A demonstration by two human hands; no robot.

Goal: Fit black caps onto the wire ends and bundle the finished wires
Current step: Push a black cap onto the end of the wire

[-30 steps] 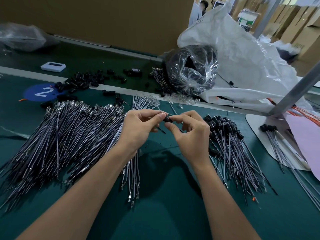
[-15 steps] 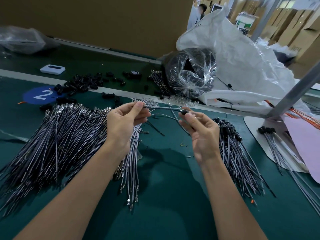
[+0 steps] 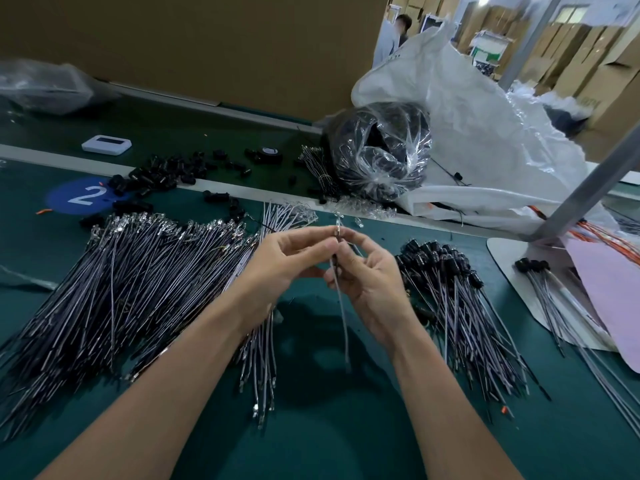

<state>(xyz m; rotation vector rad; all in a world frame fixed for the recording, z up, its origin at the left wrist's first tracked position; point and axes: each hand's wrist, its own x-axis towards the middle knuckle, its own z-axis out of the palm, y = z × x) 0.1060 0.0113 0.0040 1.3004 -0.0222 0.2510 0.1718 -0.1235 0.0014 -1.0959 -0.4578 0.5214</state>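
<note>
From the head camera we see our left hand [image 3: 287,261] and right hand [image 3: 369,275] meet fingertip to fingertip above the green mat [image 3: 329,427]. Both pinch the top end of one wire [image 3: 343,315], which hangs down between them. Uncapped wires [image 3: 121,271] lie to the left, capped wires [image 3: 453,292] to the right, and loose black caps [image 3: 166,168] farther back.

What your green bench [image 3: 311,427] carries.
On your left lies a broad heap of uncapped wires [image 3: 121,278], with a smaller bunch [image 3: 263,358] just beside it toward the middle; on your right sits a heap of capped wires [image 3: 460,306]. Farther back, loose black caps [image 3: 166,168] are scattered near a blue disc marked 2 [image 3: 81,195] and across a pale strip [image 3: 41,155], with a small white device [image 3: 106,144] beyond. A clear bag of black parts [image 3: 381,150] and a white sack [image 3: 485,133] rest at the far right.
</note>
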